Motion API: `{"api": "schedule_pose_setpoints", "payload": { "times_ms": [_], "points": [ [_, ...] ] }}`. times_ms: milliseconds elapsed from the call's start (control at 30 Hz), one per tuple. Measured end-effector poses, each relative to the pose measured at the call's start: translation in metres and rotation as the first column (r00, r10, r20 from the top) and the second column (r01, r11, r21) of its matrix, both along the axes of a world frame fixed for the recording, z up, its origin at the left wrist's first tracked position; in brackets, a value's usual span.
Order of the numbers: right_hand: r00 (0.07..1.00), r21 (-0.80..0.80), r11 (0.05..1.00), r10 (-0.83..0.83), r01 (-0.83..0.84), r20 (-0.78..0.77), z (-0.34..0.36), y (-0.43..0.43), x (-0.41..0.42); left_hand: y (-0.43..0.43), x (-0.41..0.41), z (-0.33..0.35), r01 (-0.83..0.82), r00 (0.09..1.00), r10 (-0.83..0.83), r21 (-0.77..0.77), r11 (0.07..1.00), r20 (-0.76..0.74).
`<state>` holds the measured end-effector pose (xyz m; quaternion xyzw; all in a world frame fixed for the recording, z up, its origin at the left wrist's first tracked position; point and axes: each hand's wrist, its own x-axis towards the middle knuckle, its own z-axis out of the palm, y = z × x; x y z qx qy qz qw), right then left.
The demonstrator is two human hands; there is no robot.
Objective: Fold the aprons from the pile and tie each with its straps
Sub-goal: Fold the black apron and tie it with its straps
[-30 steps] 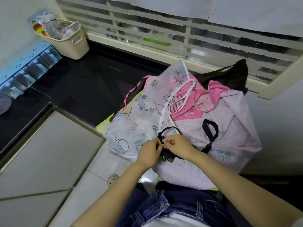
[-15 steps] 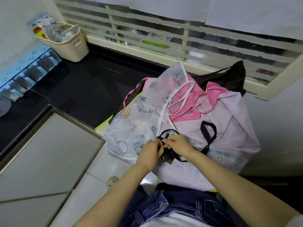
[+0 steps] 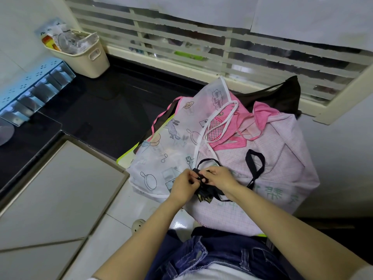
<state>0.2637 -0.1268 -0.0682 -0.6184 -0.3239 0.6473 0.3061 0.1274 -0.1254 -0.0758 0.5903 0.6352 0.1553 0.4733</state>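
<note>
Two hands tying | left hand (image 3: pixel 184 183) pinching strap (image 3: pixel 196 171) | bundle (image 3: pixel 203 197) hanging beneath | right hand (image 3: pixel 219 176) pinching same strap | pile (image 3: pixel 282 158) bearing bundle, near edge | risk: slack loosening knot, bundle unfolding.

A single wide-angle camera on the person's head looks forward and steeply down, close over the apron pile (image 3: pixel 272 158), with the dark worktop (image 3: pixel 113 110) and slatted window (image 3: pixel 201 43) beyond.
</note>
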Motion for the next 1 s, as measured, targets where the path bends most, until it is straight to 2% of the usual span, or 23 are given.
{"api": "schedule_pose_setpoints", "payload": {
  "times_ms": [167,333,433,667,733,800,867,933,1000],
  "points": [
    [0.995,-0.003,1.0,0.02,-0.02,-0.102,0.002,-0.002,0.003,0.003,-0.002,0.004,0.033,0.996,-0.031,-0.02,0.999,0.086],
    [0.997,0.01,1.0,0.023,-0.022,-0.08,0.0,-0.004,0.006,0.003,0.0,0.013,-0.106,0.963,0.128,-0.103,0.989,0.236],
    [0.998,0.008,1.0,0.008,-0.008,-0.066,-0.003,-0.006,0.007,0.002,0.002,0.015,-0.142,0.951,0.17,-0.125,0.982,0.26],
    [0.999,0.011,1.0,0.012,-0.012,-0.043,-0.006,-0.005,0.008,-0.004,0.003,0.026,-0.046,0.926,0.11,-0.18,0.983,0.361],
    [0.999,0.02,0.999,0.032,-0.032,-0.003,-0.008,-0.004,0.008,-0.007,-0.003,0.026,-0.048,0.924,0.098,-0.142,0.989,0.369],
    [0.998,0.026,0.998,0.052,-0.053,0.028,-0.01,-0.004,0.009,-0.013,-0.011,0.026,-0.016,0.917,0.042,-0.068,0.998,0.396],
    [0.998,0.024,0.998,0.056,-0.056,0.035,-0.011,-0.004,0.01,-0.02,-0.024,0.027,0.083,0.912,-0.084,0.02,0.996,0.401],
    [0.998,0.025,0.998,0.063,-0.064,0.031,-0.013,-0.003,0.01,-0.028,-0.041,0.029,0.283,0.893,-0.289,0.068,0.957,0.346],
    [0.997,0.025,0.997,0.076,-0.077,0.034,-0.014,-0.003,0.012,-0.033,-0.056,0.026,0.503,0.822,-0.505,0.082,0.86,0.263]
  ]
}}
